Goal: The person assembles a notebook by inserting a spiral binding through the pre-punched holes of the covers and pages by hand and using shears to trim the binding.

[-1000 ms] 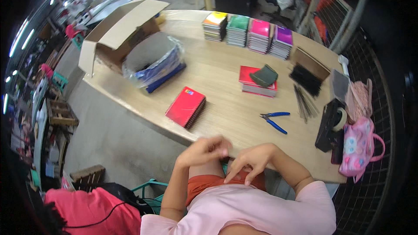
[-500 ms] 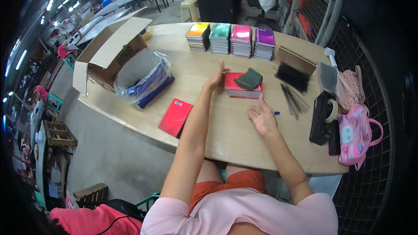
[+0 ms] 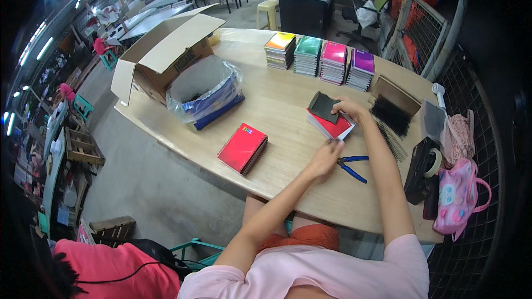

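Our right hand point(image 3: 352, 111) pinches the dark green pad point(image 3: 321, 106) by its right edge, over the red notebooks point(image 3: 336, 128) on the right half of the table point(image 3: 277, 108). Our left hand point(image 3: 325, 159) is at their near edge, too blurred for us to tell whether its fingers grip. We would do best to keep the pile square, its covers unbent, and our left fingers clear of the blue pliers point(image 3: 353, 175).

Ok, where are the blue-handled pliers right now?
In the head view, the blue-handled pliers lie on the table, right of centre, beside the left hand.
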Motion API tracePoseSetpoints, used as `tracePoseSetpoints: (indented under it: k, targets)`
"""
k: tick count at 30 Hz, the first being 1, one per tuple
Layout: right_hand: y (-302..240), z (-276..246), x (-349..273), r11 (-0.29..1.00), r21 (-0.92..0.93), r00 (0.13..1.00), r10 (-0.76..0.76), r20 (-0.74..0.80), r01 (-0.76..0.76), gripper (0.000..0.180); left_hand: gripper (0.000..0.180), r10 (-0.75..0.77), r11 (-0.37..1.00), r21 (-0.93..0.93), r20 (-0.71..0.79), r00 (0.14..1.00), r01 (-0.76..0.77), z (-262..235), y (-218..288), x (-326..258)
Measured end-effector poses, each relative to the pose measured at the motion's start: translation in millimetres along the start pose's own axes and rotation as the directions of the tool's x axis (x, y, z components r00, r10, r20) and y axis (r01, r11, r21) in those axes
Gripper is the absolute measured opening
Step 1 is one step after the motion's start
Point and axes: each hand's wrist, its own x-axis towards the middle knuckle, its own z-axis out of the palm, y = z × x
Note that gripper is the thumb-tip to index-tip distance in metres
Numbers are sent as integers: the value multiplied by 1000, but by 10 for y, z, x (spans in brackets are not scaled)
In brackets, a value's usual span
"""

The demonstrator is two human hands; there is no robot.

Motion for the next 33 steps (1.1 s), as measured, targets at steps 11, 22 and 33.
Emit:
tracePoseSetpoints:
  k: [11,22,33]
  targets:
    - [574,-841,197,669,605,885,-184,-428,432,34,40,-62,998,-9,-319,946,62,-678,-110,736]
    - [61,-35,25,929,59,922,-352,-162,365,34,69,-516,678,-435,294,805,593,-972,-553,1328]
    - [676,-730,275,972,-217,520,-231,-822,88,41,44,-403,912,135,128,906,386,-674,-396,1544]
